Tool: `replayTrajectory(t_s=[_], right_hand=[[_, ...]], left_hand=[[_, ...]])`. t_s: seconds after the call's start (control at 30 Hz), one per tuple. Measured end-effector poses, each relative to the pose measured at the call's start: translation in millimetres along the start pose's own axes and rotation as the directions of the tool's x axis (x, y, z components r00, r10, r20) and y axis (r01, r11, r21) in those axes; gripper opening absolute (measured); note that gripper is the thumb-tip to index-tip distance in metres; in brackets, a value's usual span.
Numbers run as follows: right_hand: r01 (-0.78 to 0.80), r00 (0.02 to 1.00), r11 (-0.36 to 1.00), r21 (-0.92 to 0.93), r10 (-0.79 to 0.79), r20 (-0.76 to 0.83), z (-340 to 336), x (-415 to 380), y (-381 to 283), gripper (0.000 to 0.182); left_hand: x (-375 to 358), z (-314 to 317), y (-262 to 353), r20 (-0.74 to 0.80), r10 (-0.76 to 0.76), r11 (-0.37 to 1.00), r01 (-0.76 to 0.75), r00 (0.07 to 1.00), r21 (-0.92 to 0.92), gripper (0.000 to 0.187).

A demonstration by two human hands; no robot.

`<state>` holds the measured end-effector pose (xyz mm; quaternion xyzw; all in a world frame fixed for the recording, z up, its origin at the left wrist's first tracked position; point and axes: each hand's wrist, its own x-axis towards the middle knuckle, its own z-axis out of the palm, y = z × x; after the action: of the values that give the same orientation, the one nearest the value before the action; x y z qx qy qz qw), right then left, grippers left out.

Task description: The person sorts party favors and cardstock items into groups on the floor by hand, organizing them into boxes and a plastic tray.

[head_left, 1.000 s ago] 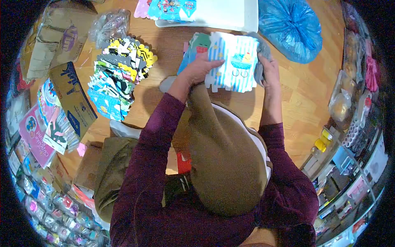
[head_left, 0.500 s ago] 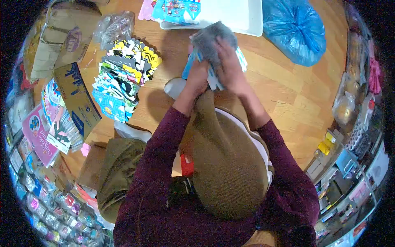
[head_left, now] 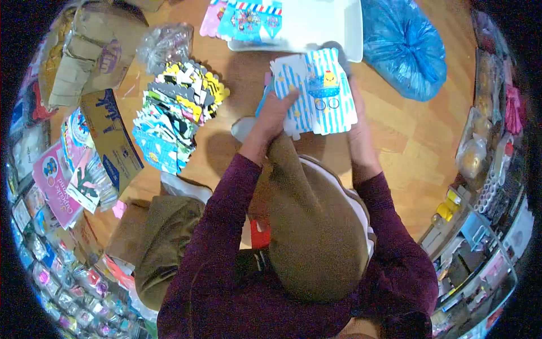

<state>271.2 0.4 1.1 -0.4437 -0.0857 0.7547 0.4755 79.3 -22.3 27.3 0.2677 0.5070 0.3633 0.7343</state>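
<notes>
Both hands hold flat, blue-and-white striped cardboard pieces (head_left: pixel 330 116) up in front of the knee. A yellow figure and two ring shapes are printed on the right piece. My left hand (head_left: pixel 275 114) is closed on the left part, its thumb over the front and more coloured card edges behind. Along the right edge, my right hand (head_left: pixel 363 135) grips the same pieces, its fingertips hidden behind them. Part of a dark grey thing shows behind the top of the card.
A white tray (head_left: pixel 353 34) with blue and pink cards stands at the top, beside a tied blue bag (head_left: pixel 407 53). Fanned cards (head_left: pixel 169 121) and clear plastic (head_left: pixel 165 46) lie left. Boxes (head_left: pixel 116 152) and packaged goods line the left; shelves (head_left: pixel 480 231) line the right.
The grey cloth-like thing no longer covers the cards; their striped faces now show. My right hand has moved right and down, to the cards' right edge. The view has shifted slightly.
</notes>
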Motion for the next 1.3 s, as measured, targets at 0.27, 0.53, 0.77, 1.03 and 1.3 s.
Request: replayTrajectory(t_s=[0.27, 0.53, 0.77, 1.03, 1.3], right_hand=[[0.235, 0.968, 0.458, -0.857, -0.036, 0.246, 64.6, -39.3, 44.9, 0.042], [0.473, 0.858, 0.419, -0.775, -0.420, 0.297, 106.6, -21.4, 28.9, 0.033], [0.454, 0.888, 0.552, -0.699, -0.222, 0.402, 133.0, -42.5, 26.3, 0.028], [0.135, 0.988, 0.864, -0.484, -0.081, 0.131, 40.8, -47.3, 44.6, 0.026], [0.171, 0.971, 0.906, -0.387, -0.222, -0.090, 24.0, -46.5, 4.8, 0.019]], left_hand=[[32.7, -31.0, -16.3, -0.232, 0.160, 0.836, -0.257, 0.959, -0.484, 0.036], [8.9, 4.9, -13.4, -0.034, 0.043, 0.931, -0.052, 0.998, -0.362, 0.043], [13.9, -15.5, -11.2, -0.190, 0.477, 0.878, -0.476, 0.858, 0.054, 0.041], [42.1, -66.9, 39.8, -0.440, 0.373, 0.927, -0.344, 0.817, 0.148, 0.028], [150.8, -79.1, 99.3, -0.242, 0.753, 0.455, -0.218, 0.613, 0.864, 0.038]])
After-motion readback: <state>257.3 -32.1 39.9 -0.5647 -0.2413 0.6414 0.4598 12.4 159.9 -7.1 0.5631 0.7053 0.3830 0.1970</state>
